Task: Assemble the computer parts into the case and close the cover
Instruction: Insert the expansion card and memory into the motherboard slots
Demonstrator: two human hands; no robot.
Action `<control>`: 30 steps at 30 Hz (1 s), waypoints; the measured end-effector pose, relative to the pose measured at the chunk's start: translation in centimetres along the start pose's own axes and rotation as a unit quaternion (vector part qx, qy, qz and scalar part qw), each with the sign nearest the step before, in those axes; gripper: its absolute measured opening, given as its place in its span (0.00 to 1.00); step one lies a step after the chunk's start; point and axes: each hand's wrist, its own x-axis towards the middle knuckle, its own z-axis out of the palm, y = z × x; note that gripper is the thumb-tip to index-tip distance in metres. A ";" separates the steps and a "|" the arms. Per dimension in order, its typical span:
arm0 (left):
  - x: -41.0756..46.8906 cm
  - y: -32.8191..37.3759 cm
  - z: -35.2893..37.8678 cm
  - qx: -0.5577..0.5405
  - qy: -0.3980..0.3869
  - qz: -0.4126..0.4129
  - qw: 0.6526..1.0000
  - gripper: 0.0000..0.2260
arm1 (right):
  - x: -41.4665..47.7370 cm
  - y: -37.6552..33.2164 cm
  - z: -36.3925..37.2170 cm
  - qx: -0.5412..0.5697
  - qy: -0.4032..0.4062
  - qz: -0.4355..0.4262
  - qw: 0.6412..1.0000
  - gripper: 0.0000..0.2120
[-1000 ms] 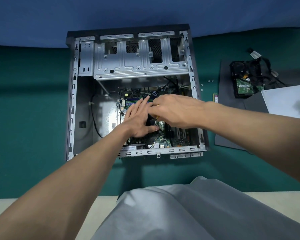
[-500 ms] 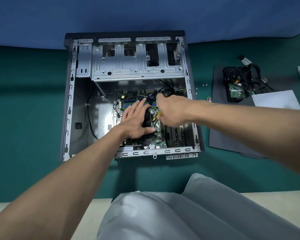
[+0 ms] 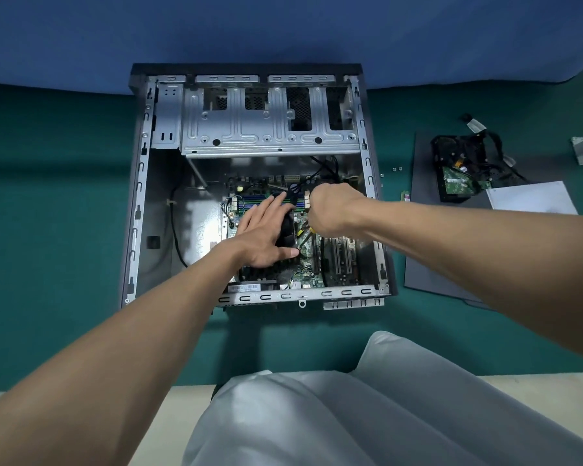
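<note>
Open case (image 3: 162, 203) lies on green surface (image 3: 48, 230), blue backdrop (image 3: 283, 28) behind.

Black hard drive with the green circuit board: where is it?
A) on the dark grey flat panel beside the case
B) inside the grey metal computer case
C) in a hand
A: the black hard drive lies on the dark grey flat panel, outside the grey metal computer case.

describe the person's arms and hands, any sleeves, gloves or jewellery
The left forearm and right forearm are bare as far as the frame shows: no sleeve, cuff or watch. The left hand and right hand wear no gloves, and no ring shows on the visible fingers.
</note>
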 end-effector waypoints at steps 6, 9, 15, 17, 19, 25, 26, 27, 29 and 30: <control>-0.1 0.1 -0.1 0.008 0.003 0.005 1.000 0.42 | -1.7 0.0 -0.4 -0.339 0.022 -0.226 0.913 0.09; -0.3 0.1 -0.1 0.015 0.000 0.010 1.000 0.42 | -1.6 0.4 -0.1 -0.427 0.048 -0.314 0.847 0.10; -0.5 0.0 -0.4 0.063 -0.009 0.021 0.998 0.41 | -0.1 0.5 0.2 0.042 -0.006 0.026 0.999 0.09; -0.6 -0.1 -0.5 0.082 -0.018 0.022 0.996 0.40 | 0.0 0.6 0.1 0.122 -0.040 0.088 0.988 0.05; -0.7 -0.3 -0.8 0.112 -0.025 0.025 0.993 0.41 | -0.5 0.6 -0.1 0.071 -0.083 0.035 0.993 0.08; -0.8 -0.4 -1.3 0.125 -0.041 0.036 0.991 0.43 | -1.6 0.7 -0.6 -0.416 0.048 -0.275 0.865 0.05; -0.7 -0.4 -1.3 0.119 -0.037 0.038 0.992 0.43 | -1.7 0.9 -0.6 -0.440 0.050 -0.292 0.848 0.07; -0.7 -0.5 -1.3 0.111 -0.030 0.040 0.993 0.42 | -1.6 0.9 -0.5 -0.446 0.048 -0.308 0.839 0.10; -0.7 -0.5 -1.1 0.099 -0.019 0.042 0.994 0.42 | -1.4 0.8 0.0 -0.385 0.035 -0.281 0.879 0.16; -0.7 -0.5 -1.0 0.099 -0.014 0.043 0.994 0.42 | -1.0 0.6 0.2 -0.308 0.026 -0.223 0.925 0.16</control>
